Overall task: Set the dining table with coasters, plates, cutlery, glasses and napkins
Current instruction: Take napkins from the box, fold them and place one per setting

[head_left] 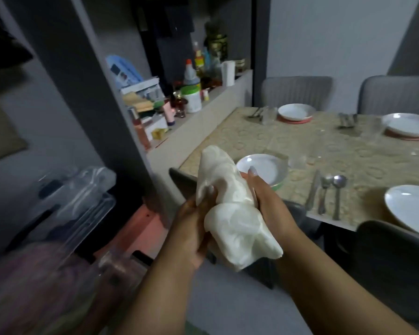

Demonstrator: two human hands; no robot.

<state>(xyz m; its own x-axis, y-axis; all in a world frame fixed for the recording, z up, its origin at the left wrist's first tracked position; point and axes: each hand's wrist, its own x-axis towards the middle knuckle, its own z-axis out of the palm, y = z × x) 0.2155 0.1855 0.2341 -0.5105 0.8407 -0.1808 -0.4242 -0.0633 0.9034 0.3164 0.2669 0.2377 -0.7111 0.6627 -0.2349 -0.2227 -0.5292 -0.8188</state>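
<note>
Both my hands hold a bundle of white napkins [230, 211] in front of me, just short of the table's near left corner. My left hand [194, 228] grips it from the left, and my right hand [266, 197] wraps it from the right. The dining table [300, 146] carries a beige patterned cloth. A white plate [261, 169] on a green coaster sits just behind the bundle. Beside it lie a knife, fork and spoon [324, 192], then another plate [411, 209]. Two far plates [295, 111] [408, 124] rest on pink coasters, with cutlery [347, 120] and clear glasses [269, 115] beside them.
A ledge [203, 112] crowded with bottles, jars and boxes runs along the table's left side. Two grey chairs [298, 90] stand at the far side, a dark chair back [392, 247] at the near right. Clear plastic containers [78, 201] sit at the left.
</note>
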